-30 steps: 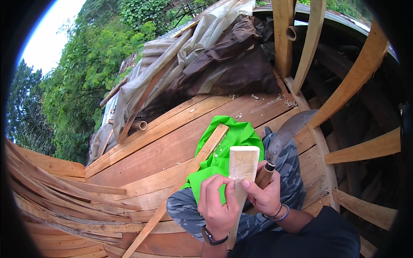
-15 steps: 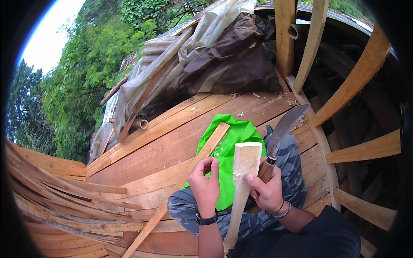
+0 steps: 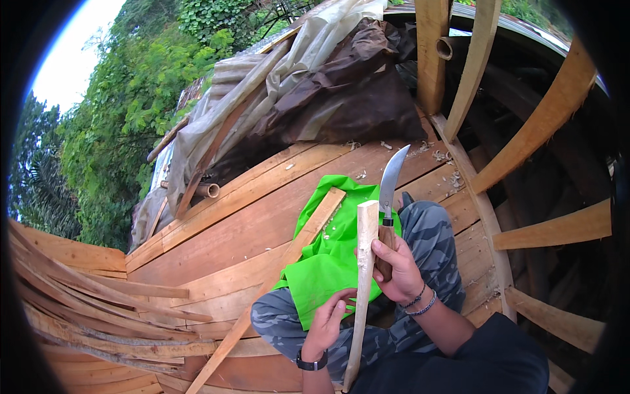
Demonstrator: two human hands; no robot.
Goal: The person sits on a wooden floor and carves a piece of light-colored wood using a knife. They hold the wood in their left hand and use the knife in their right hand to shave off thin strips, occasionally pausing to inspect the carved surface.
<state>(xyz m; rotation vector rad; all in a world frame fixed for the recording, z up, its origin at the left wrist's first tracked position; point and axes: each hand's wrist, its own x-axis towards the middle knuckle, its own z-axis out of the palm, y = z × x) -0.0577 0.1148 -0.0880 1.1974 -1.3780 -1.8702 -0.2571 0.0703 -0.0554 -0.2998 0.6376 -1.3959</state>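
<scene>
My right hand (image 3: 400, 272) is closed round the brown wooden grip of a knife (image 3: 392, 180) with a curved blade, which points up. With the same hand I hold a long pale carved piece of wood (image 3: 361, 295) upright beside the knife, thumb against it. Its narrow edge faces me, and its lower end reaches my lap. My left hand (image 3: 328, 322) is just left of the wood, low down, with thumb and fingers apart and nothing in it. Whether its fingertips touch the wood cannot be made out. A bright green cloth (image 3: 312, 276) lies over my lap.
A long wooden strip (image 3: 282, 266) slants across the cloth and my left leg. Plank flooring (image 3: 249, 226) with scattered shavings surrounds me. Bent wooden strips (image 3: 111, 295) lie at left. Upright timbers (image 3: 551, 125) line the right side. Brown and grey sheeting (image 3: 341, 98) covers a pile ahead.
The carved wood has turned from its broad face to its narrow edge. The knife blade has swung left to stand more upright. My left hand has dropped lower and its fingers have opened.
</scene>
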